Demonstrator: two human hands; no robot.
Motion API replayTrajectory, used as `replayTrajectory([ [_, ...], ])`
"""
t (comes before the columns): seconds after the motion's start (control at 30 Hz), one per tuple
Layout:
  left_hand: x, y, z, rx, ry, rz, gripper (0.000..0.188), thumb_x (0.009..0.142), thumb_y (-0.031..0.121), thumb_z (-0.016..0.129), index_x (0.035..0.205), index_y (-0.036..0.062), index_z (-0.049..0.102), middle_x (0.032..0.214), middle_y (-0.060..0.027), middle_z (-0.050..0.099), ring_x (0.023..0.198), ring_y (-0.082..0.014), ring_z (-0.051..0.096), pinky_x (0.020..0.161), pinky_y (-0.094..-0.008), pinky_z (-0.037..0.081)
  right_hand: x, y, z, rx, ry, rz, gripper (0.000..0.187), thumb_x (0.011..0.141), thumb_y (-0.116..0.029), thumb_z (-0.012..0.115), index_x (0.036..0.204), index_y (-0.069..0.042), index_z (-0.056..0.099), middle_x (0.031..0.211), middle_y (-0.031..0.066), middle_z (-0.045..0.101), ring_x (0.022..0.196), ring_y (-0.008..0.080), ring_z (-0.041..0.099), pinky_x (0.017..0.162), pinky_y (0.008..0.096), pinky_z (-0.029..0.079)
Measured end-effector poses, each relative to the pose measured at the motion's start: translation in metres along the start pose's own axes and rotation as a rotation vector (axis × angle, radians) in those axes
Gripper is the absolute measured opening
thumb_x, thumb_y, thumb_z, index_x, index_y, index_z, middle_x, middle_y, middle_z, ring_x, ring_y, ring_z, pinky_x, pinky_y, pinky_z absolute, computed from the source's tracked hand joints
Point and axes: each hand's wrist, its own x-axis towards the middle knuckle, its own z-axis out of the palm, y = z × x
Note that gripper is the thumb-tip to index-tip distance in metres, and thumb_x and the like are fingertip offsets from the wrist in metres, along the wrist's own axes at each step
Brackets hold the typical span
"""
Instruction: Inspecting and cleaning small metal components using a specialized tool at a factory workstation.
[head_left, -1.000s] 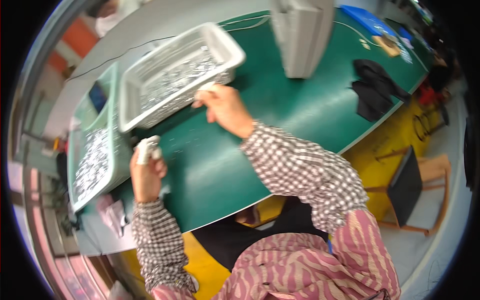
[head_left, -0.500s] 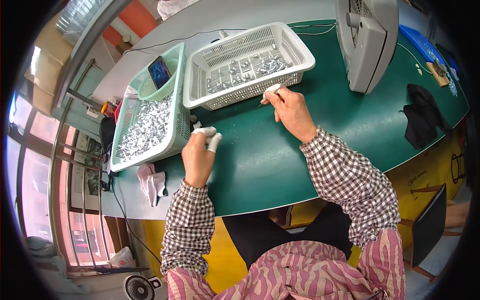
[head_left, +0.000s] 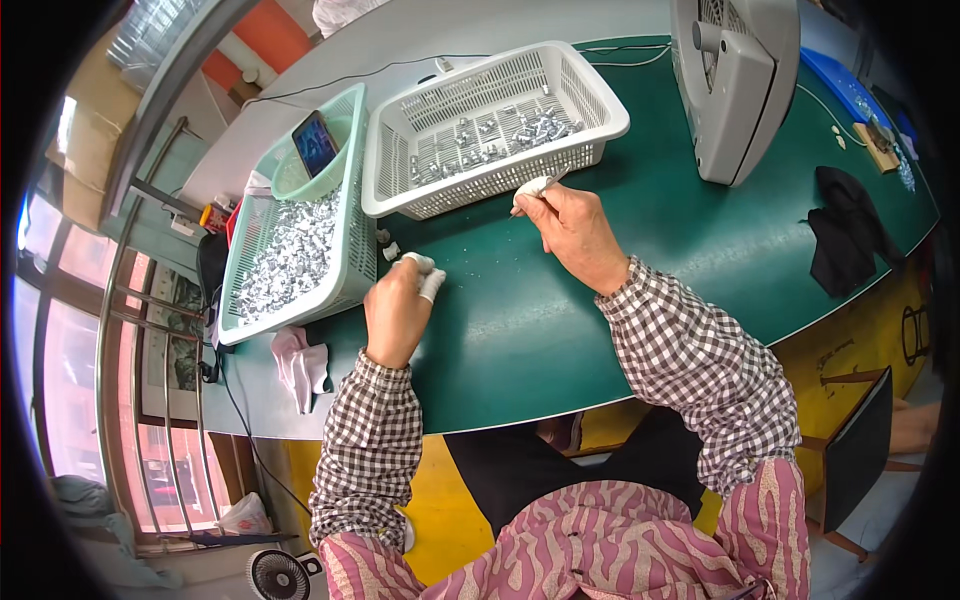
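We work at the green tabletop (head_left: 560, 300): our left hand (head_left: 398, 305), its fingertips capped in white, is clenched on a small metal piece just beside the green basket (head_left: 352, 180), which is heaped with such pieces at the far left edge. Our right hand (head_left: 570, 228) pinches a thin tool against the white basket (head_left: 600, 95), which holds only a thin scatter; judging by the two loads, most pieces remain unprocessed.

Two baskets, two hands, one fan on the green worktop (head_left: 560, 300).
Upper centre: one white slotted plastic basket (head_left: 600, 130); upper left: one pale green plastic basket (head_left: 352, 270), one phone (head_left: 314, 143); upper right: one grey fan (head_left: 740, 90); small silvery parts too many to count.
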Motion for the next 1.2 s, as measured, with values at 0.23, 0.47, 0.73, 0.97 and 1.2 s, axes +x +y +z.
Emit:
replayTrajectory([
  [0.23,0.019,0.01,-0.018,-0.672,-0.334,-0.403,0.022,0.085,0.021,0.058,0.099,0.0036,0.057,0.079,-0.0048,0.062,0.053,-0.0131,0.051,0.046,-0.0249,0.043,-0.004,-0.008,0.001,-0.057,-0.054,-0.038,0.015,0.088,-0.012,0.055,0.086,0.002,0.059,0.069,0.0068,0.059,0.048,0.0098,0.049,0.044,0.0235,0.039],
  [0.47,0.02,0.004,0.011,-1.65,-0.34,-0.395,0.036,0.088,0.023,0.054,0.118,0.0031,0.048,0.087,-0.0013,0.055,0.061,-0.0087,0.048,0.045,-0.0211,0.04,-0.007,-0.019,0.011,-0.152,0.008,-0.224,0.01,0.085,-0.007,0.058,0.088,0.003,0.06,0.073,0.009,0.058,0.056,0.0128,0.054,0.049,0.0247,0.043],
  [0.73,0.015,0.005,0.014,-1.763,-0.379,-0.435,0.037,0.09,0.022,0.05,0.121,0.0031,0.045,0.085,-0.0003,0.052,0.062,-0.0091,0.048,0.045,-0.0215,0.04,-0.012,-0.041,0.008,-0.026,-0.075,-0.183,0.012,0.081,-0.001,0.06,0.091,0.004,0.059,0.082,0.0131,0.061,0.062,0.018,0.06,0.053,0.025,0.047],
  [0.97,0.013,0.01,0.015,-1.684,-0.384,-0.47,0.035,0.09,0.021,0.05,0.12,0.0033,0.046,0.085,-0.0006,0.053,0.064,-0.0081,0.05,0.046,-0.0215,0.041,-0.016,-0.039,0.014,-0.065,-0.152,-0.316,0.013,0.079,0.002,0.06,0.092,0.004,0.059,0.088,0.0149,0.062,0.064,0.0201,0.062,0.054,0.0253,0.048],
  [1.2,0.011,0.005,0.019,-1.663,-0.364,-0.521,0.032,0.091,0.02,0.049,0.119,0.004,0.047,0.088,-0.0027,0.055,0.064,-0.0082,0.052,0.045,-0.0211,0.042,-0.015,-0.042,0.012,0.014,-0.113,-0.166,0.012,0.083,-0.001,0.057,0.093,0.005,0.059,0.084,0.0124,0.061,0.062,0.0156,0.06,0.052,0.0242,0.047],
])
